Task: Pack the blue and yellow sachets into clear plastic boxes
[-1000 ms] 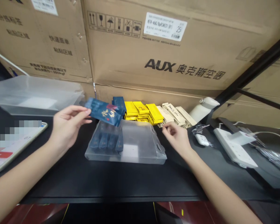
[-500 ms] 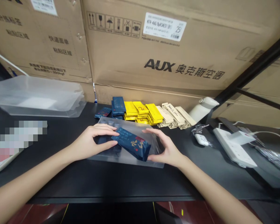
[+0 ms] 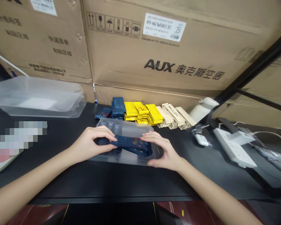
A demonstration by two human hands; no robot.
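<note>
A dark blue packet with gold characters is held tilted between my two hands, above a clear plastic bag lying on the black table. The thumb and fingers of my left hand pinch its left end. My right hand has its fingers on the packet's upper right edge, and its thumb is at the lower right corner. Behind the bag stand stacks of blue packets, yellow packets and cream packets.
Large cardboard boxes rise behind the table. At the left are clear plastic sheets and a blurred-out tray. To the right are a white bottle, a white earphone case and a power strip.
The blue packet has been tipped, so its printed face shows less and its right end is higher. My right hand's fingers have moved left onto its upper edge.
</note>
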